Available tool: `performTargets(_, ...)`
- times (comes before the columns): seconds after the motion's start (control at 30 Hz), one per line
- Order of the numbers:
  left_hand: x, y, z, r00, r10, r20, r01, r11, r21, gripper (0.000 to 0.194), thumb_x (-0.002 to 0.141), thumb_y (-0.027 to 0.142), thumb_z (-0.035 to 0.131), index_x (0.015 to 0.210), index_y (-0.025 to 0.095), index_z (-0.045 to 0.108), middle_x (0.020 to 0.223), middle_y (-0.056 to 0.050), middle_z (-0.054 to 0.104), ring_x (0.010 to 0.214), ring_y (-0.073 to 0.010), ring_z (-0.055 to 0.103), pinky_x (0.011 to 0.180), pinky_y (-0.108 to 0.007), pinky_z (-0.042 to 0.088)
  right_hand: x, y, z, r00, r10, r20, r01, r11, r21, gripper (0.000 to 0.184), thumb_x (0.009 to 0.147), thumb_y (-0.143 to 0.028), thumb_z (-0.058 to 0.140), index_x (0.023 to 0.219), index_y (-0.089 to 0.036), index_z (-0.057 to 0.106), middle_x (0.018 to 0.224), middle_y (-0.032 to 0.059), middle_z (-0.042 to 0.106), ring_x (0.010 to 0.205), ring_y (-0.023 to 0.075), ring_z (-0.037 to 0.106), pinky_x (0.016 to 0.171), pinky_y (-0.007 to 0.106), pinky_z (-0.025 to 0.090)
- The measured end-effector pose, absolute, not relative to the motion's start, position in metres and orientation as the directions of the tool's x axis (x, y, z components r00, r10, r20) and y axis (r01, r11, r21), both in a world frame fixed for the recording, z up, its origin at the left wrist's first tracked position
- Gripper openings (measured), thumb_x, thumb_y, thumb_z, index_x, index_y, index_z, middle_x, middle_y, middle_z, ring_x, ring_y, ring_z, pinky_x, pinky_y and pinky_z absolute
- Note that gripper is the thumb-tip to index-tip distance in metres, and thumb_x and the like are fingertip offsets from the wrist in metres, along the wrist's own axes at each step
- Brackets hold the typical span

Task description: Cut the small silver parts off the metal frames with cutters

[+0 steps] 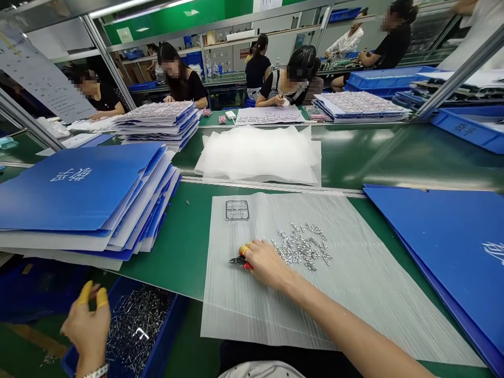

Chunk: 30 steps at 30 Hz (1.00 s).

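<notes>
My right hand (268,261) is closed around the red-handled side cutters (241,262), whose dark jaws point left above a white foam sheet (354,304). Just right of it lies a loose pile of small shiny silver parts (303,245). A square frame (237,210) with small parts inside it rests near the sheet's upper left corner. Down at the left, my left hand (90,320) is raised beside a blue bin (165,336) of shiny frame scraps (136,328). Its yellow-covered fingers are apart, and I see nothing between them.
Stacked blue folders with white sheets (79,184) stand left on the green table. Another blue folder (444,247) lies right. White foam sheets (260,155) lie beyond the table's rail. Several people sit at work farther back, near paper stacks (157,123) and blue trays (389,79).
</notes>
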<state>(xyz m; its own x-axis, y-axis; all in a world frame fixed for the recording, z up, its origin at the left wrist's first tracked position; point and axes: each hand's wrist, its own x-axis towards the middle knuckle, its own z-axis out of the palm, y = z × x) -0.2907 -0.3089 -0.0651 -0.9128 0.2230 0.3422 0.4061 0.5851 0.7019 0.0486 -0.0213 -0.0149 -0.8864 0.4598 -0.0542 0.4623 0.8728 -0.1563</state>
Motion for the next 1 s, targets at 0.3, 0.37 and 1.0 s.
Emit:
performTargets(0.3, -0.109, -0.171, -0.025, -0.091, 0.911, 0.402, 0.794, -0.178, 0.582, 0.023, 0.08, 0.021, 0.058, 0.099, 0.029, 0.069, 0.082, -0.006, 0.069, 0.074, -0.0228, 0.059, 0.075, -0.04, 0.041, 0.047, -0.012, -0.011, -0.871, 0.486, -0.068, 0.478, 0.808, -0.345, 0.019, 0.076, -0.006, 0.053, 0.091, -0.017, 0.056, 0.081, 0.0029, 0.059, 0.075, 0.0168, 0.053, 0.064, 0.026, 0.032)
performTargets(0.37, -0.09, -0.147, -0.021, 0.023, 0.932, 0.362, 0.837, -0.216, 0.502, 0.022, 0.085, 0.02, 0.051, 0.098, 0.027, 0.067, 0.081, -0.007, 0.067, 0.075, -0.0221, 0.058, 0.073, -0.038, 0.04, 0.053, -0.007, -0.009, -0.823, 0.561, -0.088, 0.525, 0.694, -0.492, 0.017, 0.075, -0.008, 0.052, 0.089, -0.018, 0.055, 0.077, 0.0015, 0.058, 0.07, 0.0155, 0.053, 0.061, 0.025, 0.033)
performTargets(1.0, -0.085, -0.118, -0.032, -0.479, 0.874, 0.079, 0.29, 0.073, 0.954, 0.015, 0.07, 0.033, 0.069, 0.078, 0.02, 0.069, 0.072, -0.005, 0.068, 0.057, -0.0165, 0.057, 0.054, -0.026, 0.041, 0.104, -0.006, -0.012, -0.542, 0.805, -0.243, -0.013, -0.298, -0.955, 0.031, 0.062, -0.03, 0.062, 0.089, -0.018, 0.051, 0.073, -0.0014, 0.053, 0.067, 0.0132, 0.049, 0.055, 0.024, 0.033)
